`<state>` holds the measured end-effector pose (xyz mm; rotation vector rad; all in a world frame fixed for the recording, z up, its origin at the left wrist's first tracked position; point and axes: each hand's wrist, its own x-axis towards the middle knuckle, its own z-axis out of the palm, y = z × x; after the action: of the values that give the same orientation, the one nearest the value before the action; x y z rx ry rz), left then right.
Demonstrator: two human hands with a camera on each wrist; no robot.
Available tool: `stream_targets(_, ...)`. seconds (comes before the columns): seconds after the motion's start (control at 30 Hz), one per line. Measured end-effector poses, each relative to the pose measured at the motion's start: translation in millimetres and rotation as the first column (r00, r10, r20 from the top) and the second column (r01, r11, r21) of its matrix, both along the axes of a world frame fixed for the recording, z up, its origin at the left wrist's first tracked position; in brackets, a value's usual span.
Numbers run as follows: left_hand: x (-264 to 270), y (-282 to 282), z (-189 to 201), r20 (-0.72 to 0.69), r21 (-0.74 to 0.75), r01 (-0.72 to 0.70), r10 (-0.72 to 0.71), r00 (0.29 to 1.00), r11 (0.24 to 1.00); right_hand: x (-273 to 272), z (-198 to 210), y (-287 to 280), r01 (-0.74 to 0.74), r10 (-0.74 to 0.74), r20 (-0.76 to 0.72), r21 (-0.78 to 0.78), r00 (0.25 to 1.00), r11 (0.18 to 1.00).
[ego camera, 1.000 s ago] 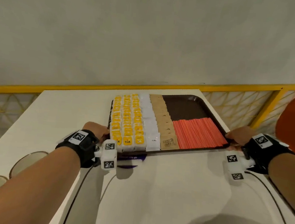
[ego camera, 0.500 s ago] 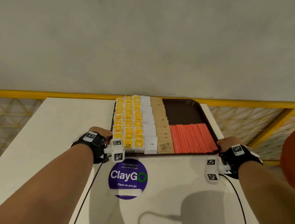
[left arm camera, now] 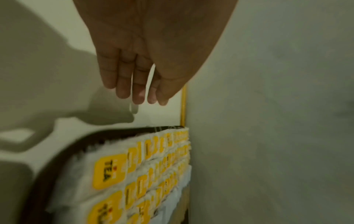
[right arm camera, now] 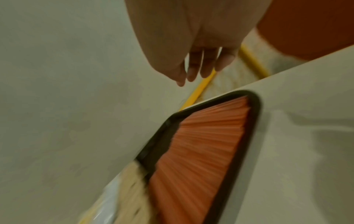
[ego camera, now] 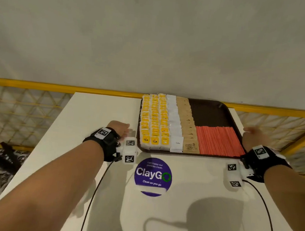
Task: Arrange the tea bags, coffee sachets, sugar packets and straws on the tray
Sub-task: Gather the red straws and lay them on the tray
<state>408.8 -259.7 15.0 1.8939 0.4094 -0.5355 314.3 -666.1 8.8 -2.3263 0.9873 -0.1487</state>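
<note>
A dark brown tray (ego camera: 212,112) lies at the far edge of the white table, against the wall. On it stand rows of yellow tea bags (ego camera: 154,121), a column of white coffee sachets (ego camera: 174,122), a column of brown sugar packets (ego camera: 187,125) and a block of orange straws (ego camera: 217,140). My left hand (ego camera: 121,128) hovers just left of the tray, fingers straight, holding nothing (left arm camera: 138,84). My right hand (ego camera: 252,136) hovers just right of the tray, fingers loose and empty (right arm camera: 193,71). Neither hand touches the tray.
A round purple ClayGo sticker (ego camera: 153,176) sits on the table (ego camera: 84,137) in front of the tray. A yellow railing (ego camera: 41,85) runs along the wall behind the table. An orange chair back (right arm camera: 306,25) stands at the right. Cables trail from both wrists.
The tray has slid away from me to the table's far edge. Both hands have let go of its sides and now hang open beside it.
</note>
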Motion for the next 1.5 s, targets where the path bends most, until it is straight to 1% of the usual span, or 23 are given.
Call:
stream_targets(0.03,-3,13,6,0.08,0.011,0.053,-0.053,0.995,0.999,5,10,22,-0.023,0.015,0.145,0.059,0.989,0.998)
stream_targets(0.1,-21,53,20,0.166,0.172,0.221,-0.25,0.954,0.96,10,25,80,-0.184,0.164,0.251,0.06,0.954,0.981)
stream_targets(0.13,-35,78,28,0.142,0.232,0.33,-0.367,0.919,0.915,10,30,111,-0.294,0.265,0.286,0.062,0.921,0.954)
stream_targets(0.2,-70,128,37,-0.021,0.367,0.526,-0.558,0.829,0.767,1,32,176,-0.495,0.439,0.322,0.112,0.839,0.862)
stream_targets(0.23,-87,152,38,-0.106,0.415,0.58,-0.595,0.796,0.702,-6,32,207,-0.589,0.523,0.33,0.142,0.786,0.796)
stream_targets(0.3,-117,195,35,-0.281,0.492,0.668,-0.625,0.729,0.558,-21,24,265,-0.724,0.651,0.324,0.221,0.687,0.654)
stream_targets(0.37,-137,224,23,-0.36,0.535,0.699,-0.62,0.697,0.476,-34,11,320,-0.836,0.799,0.258,0.256,0.543,0.485)
stream_targets(0.43,-150,238,1,-0.366,0.567,0.699,-0.626,0.688,0.437,-43,-4,366,-0.891,0.907,0.125,0.285,0.401,0.355)
stream_targets(0.47,-155,242,-9,-0.341,0.579,0.689,-0.637,0.691,0.436,-45,-11,386,-0.902,0.937,0.047,0.289,0.347,0.319)
stream_targets(0.53,-159,247,-22,-0.247,0.591,0.643,-0.65,0.719,0.487,-48,-19,415,-0.919,0.96,-0.052,0.28,0.275,0.278)
stream_targets(0.57,-159,247,-23,-0.194,0.588,0.616,-0.649,0.736,0.524,-48,-21,424,-0.919,0.961,-0.062,0.281,0.269,0.275)
stream_targets(0.7,-153,242,-15,-0.073,0.574,0.603,-0.699,0.711,0.553,-43,-22,428,-0.911,0.946,-0.043,0.258,0.32,0.32)
stream_targets(0.83,-137,220,-8,-0.01,0.543,0.607,-0.718,0.696,0.581,-31,-13,393,-0.89,0.926,-0.105,0.256,0.362,0.377)
stream_targets(0.97,-120,181,-7,0.002,0.53,0.645,-0.762,0.648,0.55,-31,-2,338,-0.826,0.867,-0.173,0.264,0.468,0.498)
stream_targets(1.07,-106,150,-7,-0.012,0.5,0.678,-0.779,0.627,0.538,-39,2,308,-0.79,0.84,-0.149,0.289,0.521,0.541)
stream_targets(1.13,-96,135,-8,-0.036,0.481,0.688,-0.772,0.635,0.543,-44,0,299,-0.776,0.829,-0.13,0.297,0.544,0.556)
stream_targets(1.17,-91,129,-10,-0.036,0.463,0.676,-0.75,0.661,0.573,-46,-3,297,-0.764,0.815,-0.113,0.294,0.568,0.574)
stream_targets(1.23,-86,118,-21,0.025,0.44,0.566,-0.64,0.768,0.697,-52,-10,297,-0.705,0.741,-0.044,0.275,0.67,0.654)
stream_targets(1.3,-92,105,-30,0.177,0.437,0.295,-0.403,0.898,0.85,-61,-18,299,-0.59,0.595,0.09,0.315,0.798,0.744)
stream_targets(1.33,-100,97,-31,0.267,0.415,0.118,-0.244,0.932,0.902,-66,-21,300,-0.541,0.512,0.182,0.366,0.839,0.757)
stream_targets(1.4,-120,82,-32,0.43,0.318,-0.192,0.039,0.902,0.929,-74,-29,304,-0.474,0.373,0.299,0.435,0.878,0.766)
stream_targets(1.43,-131,75,-31,0.489,0.232,-0.271,0.13,0.863,0.934,-78,-35,305,-0.429,0.309,0.318,0.45,0.896,0.783)
stream_targets(1.5,-148,62,-35,0.487,0.035,-0.247,0.2,0.85,0.968,-84,-45,307,-0.318,0.199,0.291,0.454,0.936,0.832)
